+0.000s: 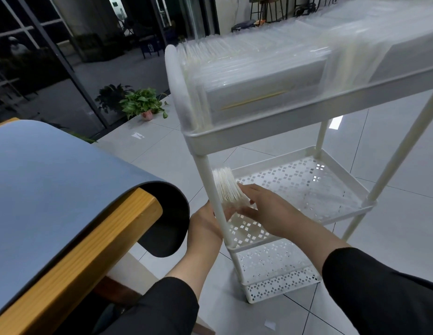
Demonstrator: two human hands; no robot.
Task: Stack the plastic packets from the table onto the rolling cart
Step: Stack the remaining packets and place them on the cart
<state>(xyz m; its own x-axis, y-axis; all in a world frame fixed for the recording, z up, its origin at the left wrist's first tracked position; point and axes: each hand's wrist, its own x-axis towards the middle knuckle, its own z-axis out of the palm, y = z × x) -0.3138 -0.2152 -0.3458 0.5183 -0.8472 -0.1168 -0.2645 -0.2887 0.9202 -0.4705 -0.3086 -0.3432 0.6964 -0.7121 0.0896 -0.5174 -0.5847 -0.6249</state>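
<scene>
Both hands steady an upright bundle of plastic packets (228, 187) at the near-left corner of the rolling cart's (278, 131) middle shelf (307, 187). Right hand (264, 204) fingers press its face; left hand (205, 223) cups outside the corner post (212, 187), grip unclear. Light, slippery, floppy: best squeezed flat-sided. Shelf rightward lies open; top tray is packed.

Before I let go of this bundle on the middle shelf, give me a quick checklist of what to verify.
1. Bundle of packets held by both hands: ok, left hand and right hand are on it.
2. Bundle over the middle shelf: ok, at its near corner beside the cart post.
3. Free space on that shelf: ok, the rest shows bare.
4. Bundle resting flat on the shelf: cannot tell, its underside is hidden.
5. Top tray room: not ok, packed with packets.
</scene>
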